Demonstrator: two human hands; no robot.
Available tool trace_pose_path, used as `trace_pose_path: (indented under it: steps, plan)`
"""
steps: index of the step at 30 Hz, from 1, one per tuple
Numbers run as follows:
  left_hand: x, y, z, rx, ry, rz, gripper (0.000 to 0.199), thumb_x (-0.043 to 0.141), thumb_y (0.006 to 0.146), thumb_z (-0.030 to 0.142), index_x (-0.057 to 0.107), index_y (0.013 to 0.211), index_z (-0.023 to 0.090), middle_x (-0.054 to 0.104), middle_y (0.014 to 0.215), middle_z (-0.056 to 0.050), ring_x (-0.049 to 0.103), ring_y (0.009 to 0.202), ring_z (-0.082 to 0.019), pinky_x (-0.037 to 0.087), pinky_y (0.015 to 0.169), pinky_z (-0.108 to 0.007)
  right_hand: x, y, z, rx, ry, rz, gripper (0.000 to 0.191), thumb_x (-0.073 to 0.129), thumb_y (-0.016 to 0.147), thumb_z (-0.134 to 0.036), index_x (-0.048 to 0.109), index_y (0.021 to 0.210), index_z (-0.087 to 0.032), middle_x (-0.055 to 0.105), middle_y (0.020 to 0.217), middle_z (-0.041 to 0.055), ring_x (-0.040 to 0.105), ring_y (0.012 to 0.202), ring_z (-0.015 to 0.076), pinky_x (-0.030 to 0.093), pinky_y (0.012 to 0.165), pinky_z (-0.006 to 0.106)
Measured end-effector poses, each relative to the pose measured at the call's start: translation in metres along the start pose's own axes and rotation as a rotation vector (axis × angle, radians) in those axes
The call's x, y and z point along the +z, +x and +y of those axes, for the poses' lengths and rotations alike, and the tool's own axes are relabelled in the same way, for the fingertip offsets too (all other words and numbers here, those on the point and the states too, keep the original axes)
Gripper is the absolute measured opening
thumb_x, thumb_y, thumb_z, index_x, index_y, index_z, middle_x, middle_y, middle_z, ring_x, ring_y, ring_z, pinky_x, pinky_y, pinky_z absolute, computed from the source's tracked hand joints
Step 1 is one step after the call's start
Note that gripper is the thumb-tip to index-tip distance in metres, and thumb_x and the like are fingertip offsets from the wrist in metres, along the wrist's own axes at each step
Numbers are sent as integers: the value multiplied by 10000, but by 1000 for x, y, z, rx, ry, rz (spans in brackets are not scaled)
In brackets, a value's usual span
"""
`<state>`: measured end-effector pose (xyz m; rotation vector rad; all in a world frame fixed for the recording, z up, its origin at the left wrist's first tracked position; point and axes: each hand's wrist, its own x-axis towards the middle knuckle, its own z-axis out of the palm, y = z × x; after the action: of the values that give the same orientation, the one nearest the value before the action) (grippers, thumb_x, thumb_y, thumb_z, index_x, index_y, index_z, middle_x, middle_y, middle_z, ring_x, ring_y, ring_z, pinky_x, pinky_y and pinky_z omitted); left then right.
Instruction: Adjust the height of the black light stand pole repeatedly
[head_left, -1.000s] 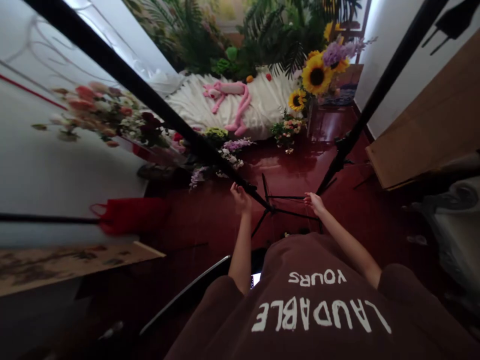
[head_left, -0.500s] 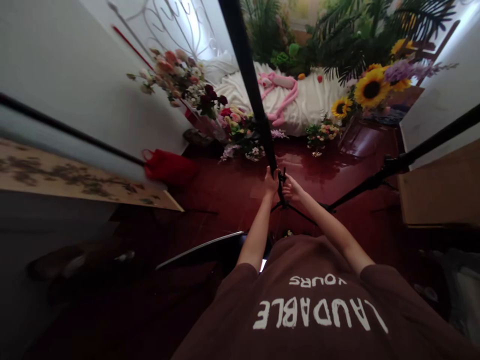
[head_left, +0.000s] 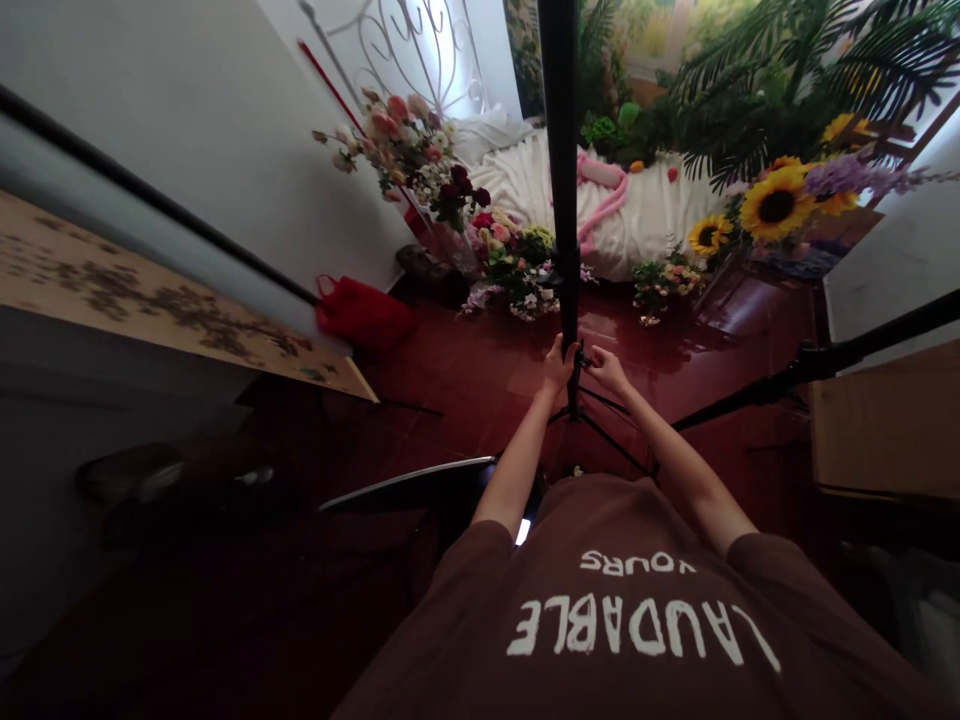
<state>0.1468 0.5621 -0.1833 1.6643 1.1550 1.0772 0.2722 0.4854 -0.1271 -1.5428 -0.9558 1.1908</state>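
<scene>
A black light stand rises upright in front of me, its thin legs spread on the floor below my hands. My left hand is wrapped round the lower part of its pole. On the other side of the pole, my right hand pinches a small black knob that sticks out from the stand. Part of the knob is covered by my fingers. Beyond the stand, a pink plush toy lies on white draped cloth, partly hidden by the pole.
A second black stand slants in from the right, near a cardboard box. Artificial flowers and sunflowers flank the cloth. A red bag and a long painted panel are at left on the dark red floor.
The view has shifted, so the stand now looks more upright and the surroundings sit further right. My right hand's fingers have closed on the knob; my left hand stays on the pole.
</scene>
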Motion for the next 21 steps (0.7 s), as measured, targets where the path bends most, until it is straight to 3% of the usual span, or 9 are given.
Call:
trace_pose_path:
  steps: [2,4,6,8,10,12,14,16,21]
  plan:
    - [1,1,-2,1,-3,2,408,582,908,577,648,1076,211,730,936,-92,708,842,-209,543,764,-317,-13,2,-15,-228,-245,3,317,769,623,-169,482,746,-225,444,694,-65,422,682,110,396,597,197]
    - [2,1,-4,8,-14,10,415,590,906,568,648,1100,206,732,960,-108,715,868,-219,548,786,-336,-19,5,-45,-446,-352,41,457,824,628,-269,561,1000,-232,554,927,-1,514,824,151,498,711,248]
    - [2,2,-6,14,-32,14,423,601,898,567,647,1114,207,733,964,-113,719,879,-224,552,804,-352,-16,9,-87,-698,-403,119,698,818,704,-406,488,1300,-257,528,1227,84,545,1055,213,550,853,330]
    - [2,2,-5,15,-54,15,422,611,892,572,645,1115,216,734,953,-106,721,887,-222,558,810,-357,-4,12,-133,-901,-477,123,803,751,802,-478,347,1471,-293,432,1384,102,501,1234,268,536,976,429]
    - [0,2,-4,16,-66,13,419,614,887,578,642,1107,223,737,963,-100,720,908,-218,562,817,-354,11,14,-172,-1012,-555,119,752,645,908,-440,259,1538,-301,383,1419,101,475,1299,303,487,1050,510]
    - [-1,1,-1,12,-66,1,417,605,890,581,637,1100,223,739,979,-98,719,910,-207,564,814,-345,24,17,-195,-1027,-640,124,577,509,986,-306,309,1527,-307,395,1375,94,527,1241,283,475,1058,517]
    - [-1,-1,0,6,-64,-10,416,589,901,575,628,1107,216,739,1002,-101,717,916,-197,564,822,-338,31,20,-201,-1014,-685,124,469,427,996,-201,427,1454,-302,418,1306,82,579,1139,240,490,1034,483]
    - [1,-2,0,10,-72,-3,414,575,913,556,615,1137,210,735,1048,-112,712,968,-196,559,859,-342,33,22,-191,-998,-683,107,385,433,977,-173,537,1331,-284,439,1244,72,593,1063,209,511,997,434]
    - [8,1,-10,6,-105,1,461,601,891,481,569,1256,202,706,1187,-150,650,1197,-241,517,1001,-412,37,23,-130,-827,-611,51,278,542,914,-179,606,1167,-277,511,1098,61,577,962,186,523,884,312]
